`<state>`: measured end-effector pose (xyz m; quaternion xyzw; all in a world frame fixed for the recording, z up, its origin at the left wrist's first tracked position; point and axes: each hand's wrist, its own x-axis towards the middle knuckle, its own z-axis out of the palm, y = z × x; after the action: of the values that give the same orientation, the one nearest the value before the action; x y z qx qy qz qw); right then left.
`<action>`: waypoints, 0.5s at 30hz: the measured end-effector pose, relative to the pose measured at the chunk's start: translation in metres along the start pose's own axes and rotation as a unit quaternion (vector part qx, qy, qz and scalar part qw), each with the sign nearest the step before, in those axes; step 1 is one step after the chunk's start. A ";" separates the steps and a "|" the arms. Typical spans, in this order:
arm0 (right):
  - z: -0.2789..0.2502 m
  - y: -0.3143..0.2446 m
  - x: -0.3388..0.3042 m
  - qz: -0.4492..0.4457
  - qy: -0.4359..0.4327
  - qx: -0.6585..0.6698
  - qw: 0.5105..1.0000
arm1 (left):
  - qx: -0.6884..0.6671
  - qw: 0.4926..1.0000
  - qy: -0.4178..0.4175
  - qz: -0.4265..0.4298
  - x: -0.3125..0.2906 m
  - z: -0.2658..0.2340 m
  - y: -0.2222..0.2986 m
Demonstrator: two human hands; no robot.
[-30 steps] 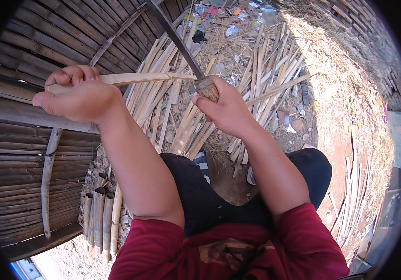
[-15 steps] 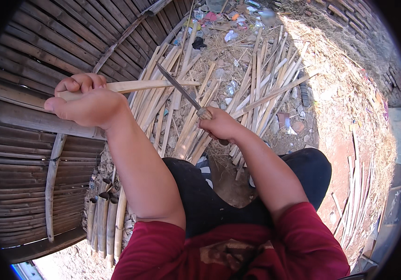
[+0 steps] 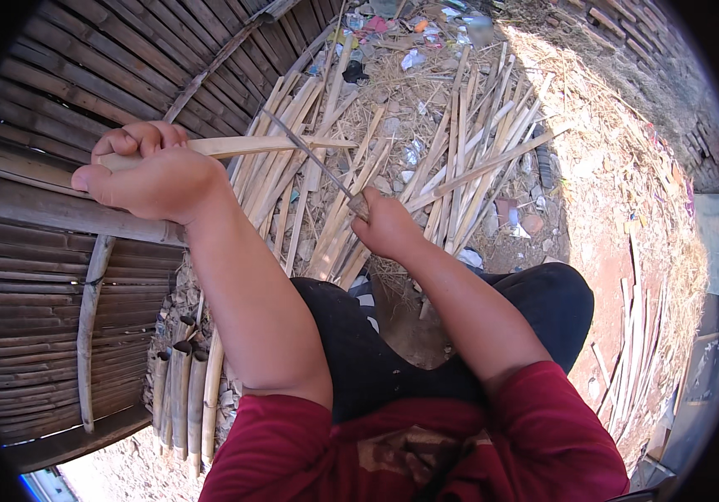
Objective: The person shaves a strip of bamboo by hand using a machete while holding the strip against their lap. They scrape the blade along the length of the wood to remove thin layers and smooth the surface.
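My left hand (image 3: pixel 146 171) is closed round one end of a pale bamboo strip (image 3: pixel 246 146), raised beside the bamboo wall. The strip points right, its narrow far end reaching past the blade. In my right hand (image 3: pixel 387 224) I grip the handle of a long, dark-bladed knife (image 3: pixel 309 152). Its blade slants up and to the left and crosses the strip near the strip's far part. From this angle I cannot tell whether the edge bites into the bamboo or only lies against it. My right fingers are mostly hidden behind the hand.
Many split bamboo strips (image 3: pixel 460 134) lie heaped on the ground ahead. A slatted bamboo wall (image 3: pixel 33 276) closes off the left. Several bamboo tubes (image 3: pixel 180 393) stand at lower left. Litter (image 3: pixel 414 58) and straw lie farther off; more thin strips (image 3: pixel 635 360) are at right.
The knife and my right hand have shifted slightly left, and the blade now looks thinner, turned more edge-on. My left hand and the strip have moved a little left and up.
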<state>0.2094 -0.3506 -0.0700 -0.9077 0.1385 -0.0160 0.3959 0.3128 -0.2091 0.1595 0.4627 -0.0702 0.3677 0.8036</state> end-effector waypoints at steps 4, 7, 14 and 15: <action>0.005 0.001 0.003 0.032 -0.040 0.030 0.998 | -0.007 1.000 -0.005 0.001 -0.003 -0.003 0.002; -0.011 0.004 0.008 -0.039 -0.036 0.039 0.998 | 0.002 1.000 0.001 0.006 0.001 -0.006 0.000; -0.043 -0.005 0.009 0.113 -0.182 0.381 0.899 | 0.001 0.999 -0.027 0.019 -0.002 -0.001 -0.003; -0.049 -0.017 0.005 0.094 -0.153 0.358 0.916 | 0.000 0.999 -0.030 0.024 -0.001 -0.001 -0.004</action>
<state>0.2110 -0.3758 -0.0247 -0.6791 0.1463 0.1116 0.7106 0.3140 -0.2097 0.1558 0.4721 -0.1053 0.3729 0.7918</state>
